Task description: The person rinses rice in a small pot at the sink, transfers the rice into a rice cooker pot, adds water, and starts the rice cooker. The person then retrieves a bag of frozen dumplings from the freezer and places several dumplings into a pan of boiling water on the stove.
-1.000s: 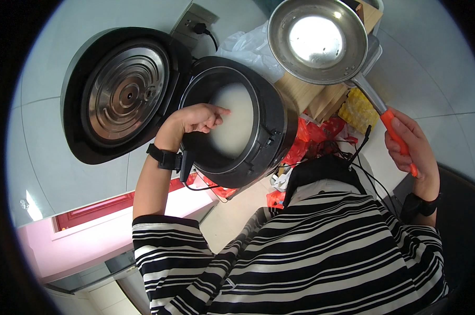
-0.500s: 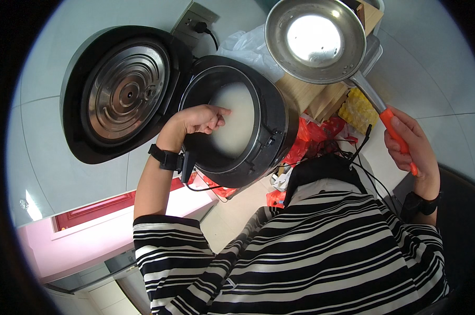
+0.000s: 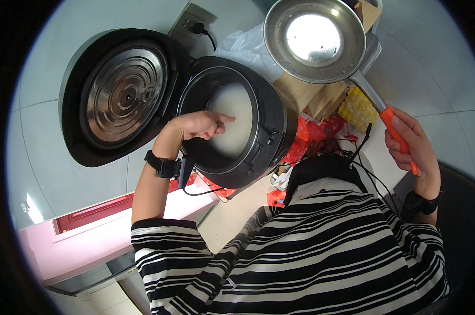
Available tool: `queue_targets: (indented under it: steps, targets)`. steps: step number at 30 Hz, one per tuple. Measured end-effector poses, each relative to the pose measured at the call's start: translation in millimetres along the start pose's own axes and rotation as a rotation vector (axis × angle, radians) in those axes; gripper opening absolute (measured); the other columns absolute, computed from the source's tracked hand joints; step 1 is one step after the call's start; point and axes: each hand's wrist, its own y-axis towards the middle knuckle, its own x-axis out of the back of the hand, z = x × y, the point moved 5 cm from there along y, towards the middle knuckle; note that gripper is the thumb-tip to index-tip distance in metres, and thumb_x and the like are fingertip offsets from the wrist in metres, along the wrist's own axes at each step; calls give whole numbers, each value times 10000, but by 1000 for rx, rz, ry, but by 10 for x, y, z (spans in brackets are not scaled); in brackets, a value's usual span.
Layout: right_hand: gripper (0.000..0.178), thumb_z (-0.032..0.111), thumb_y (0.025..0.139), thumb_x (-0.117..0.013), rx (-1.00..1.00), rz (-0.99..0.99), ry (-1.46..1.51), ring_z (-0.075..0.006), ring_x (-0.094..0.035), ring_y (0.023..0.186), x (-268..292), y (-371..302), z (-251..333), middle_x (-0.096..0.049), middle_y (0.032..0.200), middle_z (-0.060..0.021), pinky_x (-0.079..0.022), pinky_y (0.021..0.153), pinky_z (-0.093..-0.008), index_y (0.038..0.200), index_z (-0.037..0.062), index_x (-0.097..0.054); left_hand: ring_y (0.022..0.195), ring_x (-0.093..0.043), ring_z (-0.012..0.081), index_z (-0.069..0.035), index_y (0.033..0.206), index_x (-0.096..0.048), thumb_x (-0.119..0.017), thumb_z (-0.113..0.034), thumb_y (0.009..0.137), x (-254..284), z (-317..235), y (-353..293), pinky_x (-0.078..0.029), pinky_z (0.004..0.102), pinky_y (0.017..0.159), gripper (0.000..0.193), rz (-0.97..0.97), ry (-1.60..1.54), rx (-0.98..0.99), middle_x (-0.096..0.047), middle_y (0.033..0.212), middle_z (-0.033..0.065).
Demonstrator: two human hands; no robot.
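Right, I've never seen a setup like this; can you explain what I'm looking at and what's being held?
There's no machine arm here: these are a person's own bare hands, seen from above by a wide camera on their head, so straight edges bend near the rim. Picture left is their left.

The right hand holds a pan by its orange handle. The left hand is at the open cooker, one finger pointing over the cloudy white contents; I can't tell whether it touches them. The cooker's lid stands open at left. Beside the cooker are a white bag and some wood.
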Motion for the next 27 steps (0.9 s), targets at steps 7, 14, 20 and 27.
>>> queue_targets:
  steps: [7,14,20,27]
  targets:
    - [405,245,889,-432,-9,-9,-4,-11,-223,317,-23,3,12,-361,551,0,-155,255,-148,1257,88,-367,534,-291,66,35,1302,-259,-376,53,492,-79,124,85,-259,147,437,819,41,81,83,-371,699,-8]
    - [428,261,875,-468,-14,38,8,-23,-267,311,16,28,-18,-391,552,-9,-206,247,-157,1245,72,-368,529,-284,59,25,1306,-260,-369,52,494,-90,85,45,-252,145,424,820,18,92,86,-373,704,-13]
    - [400,239,888,-434,-10,2,15,-13,-217,317,-7,13,-20,-364,554,-4,-155,256,-147,1251,84,-375,527,-284,58,21,1310,-255,-370,49,493,-104,75,62,-254,142,425,826,17,102,91,-373,703,-11]
    - [409,245,891,-426,-6,8,2,-9,-219,309,-6,11,-16,-363,551,-2,-166,251,-147,1258,78,-365,528,-285,60,22,1318,-227,-375,46,491,-72,129,110,-252,140,427,841,23,85,86,-377,701,-8]
